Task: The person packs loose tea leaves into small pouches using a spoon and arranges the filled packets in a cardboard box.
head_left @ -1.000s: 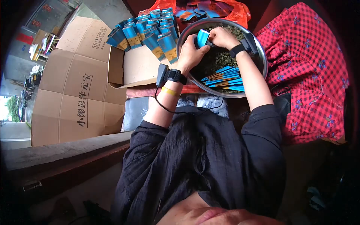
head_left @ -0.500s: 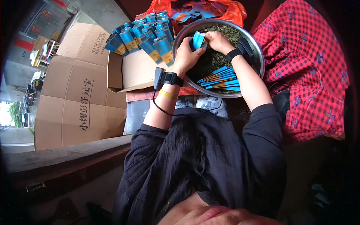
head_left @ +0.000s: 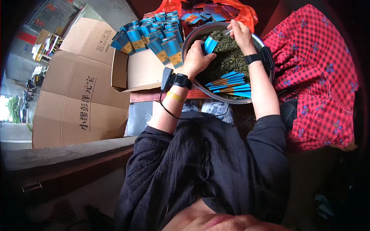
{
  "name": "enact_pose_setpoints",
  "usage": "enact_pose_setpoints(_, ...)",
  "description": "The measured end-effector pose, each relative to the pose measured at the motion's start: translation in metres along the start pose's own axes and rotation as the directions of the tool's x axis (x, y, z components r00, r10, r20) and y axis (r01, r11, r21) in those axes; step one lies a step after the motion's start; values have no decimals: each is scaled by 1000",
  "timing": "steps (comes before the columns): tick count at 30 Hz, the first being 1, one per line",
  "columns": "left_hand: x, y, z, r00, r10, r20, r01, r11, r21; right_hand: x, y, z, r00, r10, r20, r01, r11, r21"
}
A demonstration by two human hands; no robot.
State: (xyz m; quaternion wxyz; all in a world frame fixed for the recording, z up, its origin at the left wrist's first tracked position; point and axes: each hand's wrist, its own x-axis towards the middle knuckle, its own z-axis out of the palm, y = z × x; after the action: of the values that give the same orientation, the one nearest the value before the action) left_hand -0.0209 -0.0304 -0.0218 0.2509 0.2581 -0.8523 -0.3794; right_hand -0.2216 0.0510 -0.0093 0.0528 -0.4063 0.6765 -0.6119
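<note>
Two bare hands are over one metal basin (head_left: 206, 26), with dark green leaves (head_left: 227, 54) below the fingers. The left hand (head_left: 196, 61) has its fingers curled around one blue packet (head_left: 210, 45), thumb partly spread, the packet's upper end showing past the fingertips. The right hand (head_left: 242, 35), farther up and rightward, pinches one small pale thing (head_left: 227, 33), too tiny to identify, apart from the packet. Nearer the body than both hands' fingers, at least six blue-and-orange packets (head_left: 231, 85) lie fanned over the leaves; overlap hides the full number. Left of the left fingers is one shallow cardboard box (head_left: 144, 73) with more than a dozen standing packets (head_left: 171, 48), too crowded for an exact count. Beyond the fingers, just past the rim, one orange-red bag (head_left: 246, 17) holds many loose packets (head_left: 217, 16), heaped past counting. Well right of the right fingers lies one red checked cloth (head_left: 312, 73); well left of the left fingers, one large cardboard sheet (head_left: 73, 96).
</note>
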Motion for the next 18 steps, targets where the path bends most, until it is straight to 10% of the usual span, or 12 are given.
enact_pose_setpoints(18,-1,6,-3,999,-8,-34,6,999,-50,-28,-64,22,694,-714,92,674,600,-431)
